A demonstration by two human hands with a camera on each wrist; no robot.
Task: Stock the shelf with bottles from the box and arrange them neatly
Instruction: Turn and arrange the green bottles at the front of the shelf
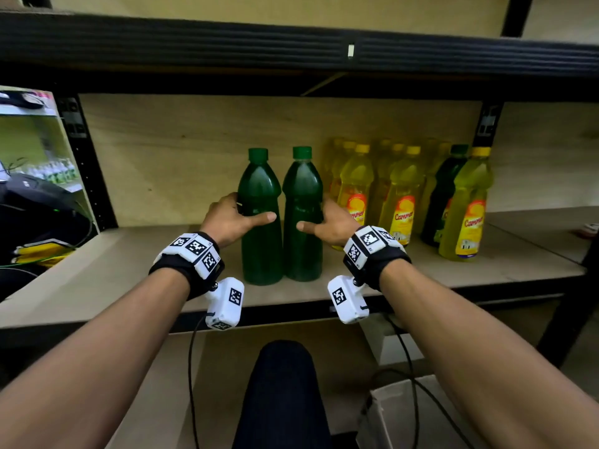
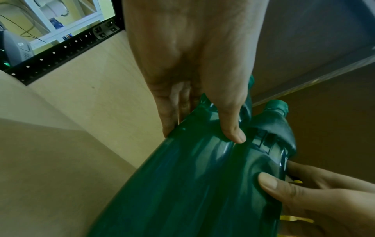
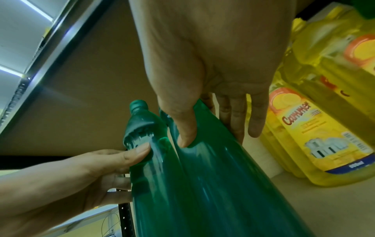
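On the middle shelf, near its front edge, I have two green bottles standing upright side by side, touching or nearly so. My left hand is wrapped round the left green bottle at mid-body: thumb laid across the front, fingers curled behind it. My right hand holds the right green bottle the same way, thumb on the front face, fingers round the far side. The left wrist view shows the left thumb pressed on the bottle's shoulder; the right wrist view shows my right thumb on the green plastic with the other fingers behind. Both bottles carry green caps and show no labels. Just to the right stands a block of yellow bottles with yellow caps and orange labels, in rows running toward the back panel; the nearest one is just beside my right hand. One dark green bottle sits among them near the right end. Below the shelf, at lower right, part of a cardboard box shows.
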